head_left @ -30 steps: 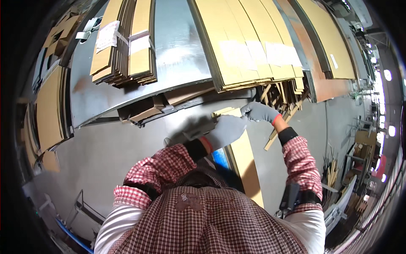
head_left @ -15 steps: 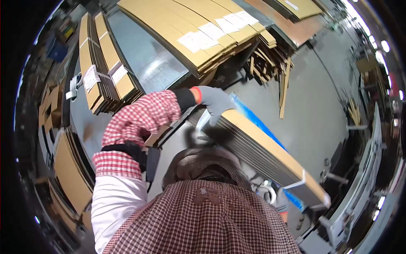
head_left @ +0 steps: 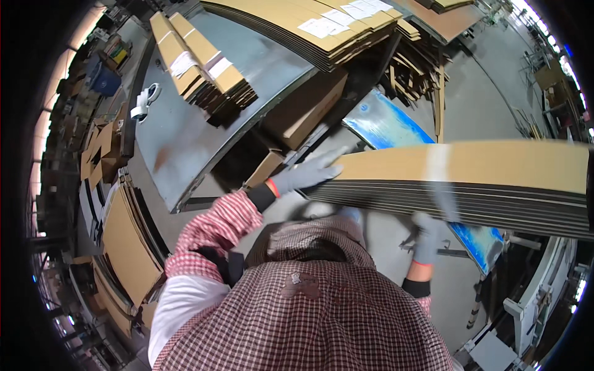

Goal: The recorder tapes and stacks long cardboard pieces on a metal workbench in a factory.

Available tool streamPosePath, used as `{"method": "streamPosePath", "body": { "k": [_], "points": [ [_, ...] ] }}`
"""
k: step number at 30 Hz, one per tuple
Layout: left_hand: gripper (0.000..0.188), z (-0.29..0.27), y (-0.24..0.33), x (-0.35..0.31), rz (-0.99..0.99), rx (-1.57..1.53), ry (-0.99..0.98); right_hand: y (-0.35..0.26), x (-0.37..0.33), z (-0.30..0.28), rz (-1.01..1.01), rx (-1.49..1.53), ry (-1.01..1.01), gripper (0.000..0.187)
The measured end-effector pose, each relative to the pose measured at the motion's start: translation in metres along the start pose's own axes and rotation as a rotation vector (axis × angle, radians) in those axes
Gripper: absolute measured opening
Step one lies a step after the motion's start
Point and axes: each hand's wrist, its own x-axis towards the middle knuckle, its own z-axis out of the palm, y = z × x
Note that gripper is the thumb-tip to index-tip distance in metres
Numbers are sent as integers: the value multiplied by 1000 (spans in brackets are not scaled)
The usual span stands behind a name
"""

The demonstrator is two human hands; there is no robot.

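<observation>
Since ½ sec ago, the stack (head_left: 383,166) has swung from a steep slant to nearly level across our view, and our R hand (head_left: 426,240) has come up to its near side. Much of that hand is motion-blurred: its fingers point up at the dark edges approx. below the white band (head_left: 439,164), but we can't tell how far they're bent or if they've got hold. Our L hand (head_left: 304,174) is at the stack's L end, fingers stretched out over the corner; thumb & underside hidden, so grip can't be confirmed. R end of the stack runs into the dark rim, hard to make out.

Stack itself: long, flat strips, tan top face, many thin dark layers w/ pale lines btwn along the near side. Band is smeared too. It's in front of us, crossing over the blue board (head_left: 396,127), whose mid part it hides; can't tell if it's resting on it. Counter (head_left: 269,68) is up & L, w/ labelled bundles (head_left: 204,62); its far edge is cut off.
</observation>
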Motion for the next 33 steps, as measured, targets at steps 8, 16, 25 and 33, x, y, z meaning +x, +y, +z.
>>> {"method": "streamPosePath", "body": {
  "k": [8,16,25,33],
  "points": [
    [49,11,62,-81,-72,-788,603,28,17,150,-225,-417,-659,77],
    [44,52,42,-145,-205,-697,750,45,10,170,-479,-661,-937,74],
    [43,42,185,-77,188,-292,420,-272,140,299,-535,-186,-1222,51],
    [52,9,102,27,-146,-547,375,-405,342,129,-1118,135,-127,51]
  ]
}}
